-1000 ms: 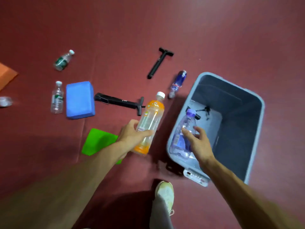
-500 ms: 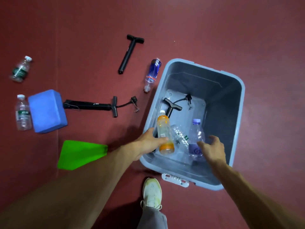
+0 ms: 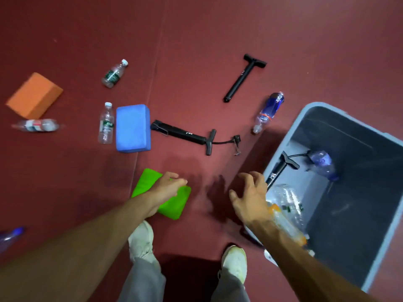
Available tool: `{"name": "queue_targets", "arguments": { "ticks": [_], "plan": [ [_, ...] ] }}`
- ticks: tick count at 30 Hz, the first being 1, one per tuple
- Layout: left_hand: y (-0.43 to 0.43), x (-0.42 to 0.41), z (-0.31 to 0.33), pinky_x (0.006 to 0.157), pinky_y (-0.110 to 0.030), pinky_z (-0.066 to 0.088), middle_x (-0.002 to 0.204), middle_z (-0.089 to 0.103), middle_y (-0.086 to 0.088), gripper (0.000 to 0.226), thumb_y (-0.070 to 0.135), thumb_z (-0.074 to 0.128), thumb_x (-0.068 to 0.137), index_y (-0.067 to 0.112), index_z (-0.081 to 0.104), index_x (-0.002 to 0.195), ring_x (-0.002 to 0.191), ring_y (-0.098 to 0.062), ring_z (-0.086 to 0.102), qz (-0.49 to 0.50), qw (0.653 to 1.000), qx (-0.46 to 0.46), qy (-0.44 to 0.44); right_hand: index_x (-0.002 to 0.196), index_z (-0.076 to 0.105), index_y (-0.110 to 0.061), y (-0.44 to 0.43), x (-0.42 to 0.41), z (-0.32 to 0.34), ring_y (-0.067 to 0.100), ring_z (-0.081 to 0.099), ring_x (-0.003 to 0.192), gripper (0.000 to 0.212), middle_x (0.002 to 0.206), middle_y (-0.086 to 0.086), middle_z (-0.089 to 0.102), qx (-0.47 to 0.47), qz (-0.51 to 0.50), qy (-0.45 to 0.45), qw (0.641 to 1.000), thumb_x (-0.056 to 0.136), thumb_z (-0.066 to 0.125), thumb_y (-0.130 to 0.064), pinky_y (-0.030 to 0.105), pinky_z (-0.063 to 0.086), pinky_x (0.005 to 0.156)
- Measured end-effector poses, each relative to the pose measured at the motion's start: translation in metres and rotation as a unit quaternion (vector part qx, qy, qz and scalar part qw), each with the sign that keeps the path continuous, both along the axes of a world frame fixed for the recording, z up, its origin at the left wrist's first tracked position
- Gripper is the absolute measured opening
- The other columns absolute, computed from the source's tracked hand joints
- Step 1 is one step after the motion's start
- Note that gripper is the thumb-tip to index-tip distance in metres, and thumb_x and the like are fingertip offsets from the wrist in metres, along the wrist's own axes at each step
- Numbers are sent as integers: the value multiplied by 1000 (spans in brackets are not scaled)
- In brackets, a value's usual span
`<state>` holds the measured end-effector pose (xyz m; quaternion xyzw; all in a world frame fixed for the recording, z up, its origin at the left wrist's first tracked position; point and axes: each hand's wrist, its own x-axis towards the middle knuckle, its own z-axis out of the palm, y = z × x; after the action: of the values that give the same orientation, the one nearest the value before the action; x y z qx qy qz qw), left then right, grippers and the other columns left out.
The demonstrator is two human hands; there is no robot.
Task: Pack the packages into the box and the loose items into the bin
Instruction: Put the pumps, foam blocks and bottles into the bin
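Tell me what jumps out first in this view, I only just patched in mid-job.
The grey bin at the right, already holding a black pump and several bottles. Both hands are empty and open: the left hand hovers over a bright green pad on the red floor, the right hand beside the bin's near corner. Farther out lie a blue block, an orange block, two more pumps and scattered bottles.
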<state>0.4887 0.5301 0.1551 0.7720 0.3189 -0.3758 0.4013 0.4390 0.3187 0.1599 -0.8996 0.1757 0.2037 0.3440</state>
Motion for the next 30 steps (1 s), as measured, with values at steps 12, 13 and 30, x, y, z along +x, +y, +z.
{"name": "queue_targets", "arguments": {
  "ticks": [12,13,30],
  "plan": [
    [164,-48,-204,96,-37,46,128,54,-15,88,39,77,55,-3,47,126,118,-32,53,289,955,55,30,141,37,-16,169,36,-198,33,40,130,70,140,13,37,17,79,183,980,81,70,-31,35,32,109],
    [170,-52,-224,94,-36,46,126,53,-13,82,33,78,63,-3,43,128,116,-30,54,315,947,45,43,143,35,-17,175,38,-217,33,40,131,74,140,14,37,6,87,191,978,81,70,-34,36,32,110],
    [289,-15,-157,92,-45,52,122,62,-4,104,36,92,39,25,44,131,105,-25,63,482,866,-109,-78,117,56,-9,311,93,-165,16,54,68,38,101,7,54,152,54,205,965,82,69,0,11,43,41]
  ]
}}
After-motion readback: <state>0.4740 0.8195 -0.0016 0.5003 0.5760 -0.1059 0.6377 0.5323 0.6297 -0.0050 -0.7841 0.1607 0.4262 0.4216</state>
